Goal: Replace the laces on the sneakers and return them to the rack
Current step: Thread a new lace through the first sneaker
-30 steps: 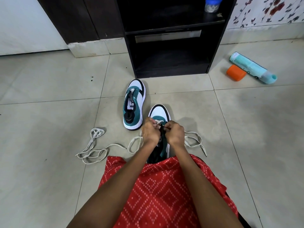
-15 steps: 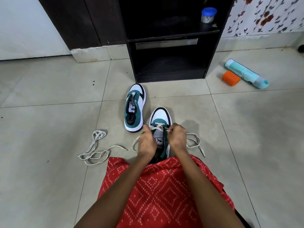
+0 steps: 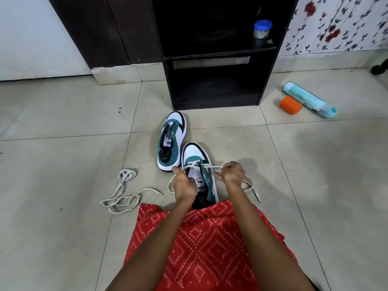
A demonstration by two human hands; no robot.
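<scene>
Two white, teal and black sneakers stand on the tiled floor. The near sneaker (image 3: 196,158) sits right before my red-clad lap, with a cream lace (image 3: 206,166) crossed through its lowest eyelets. My left hand (image 3: 184,185) pinches the lace's left end beside the tongue. My right hand (image 3: 233,172) grips the right end, pulled out to the right. The far sneaker (image 3: 172,139) has no lace and stands just left of and beyond the near one. A second cream lace (image 3: 121,195) lies loose on the floor to the left.
A black rack (image 3: 216,80) with open shelves stands straight ahead; a blue-lidded jar (image 3: 262,29) is on its upper shelf. An orange cap (image 3: 290,105) and a teal bottle (image 3: 308,99) lie on the floor at right. Red patterned cloth (image 3: 201,248) covers my lap.
My hands have moved apart from over the toe eyelets, drawing the lace ends outward to left and right. The camera has tilted so the rack sits lower in view.
</scene>
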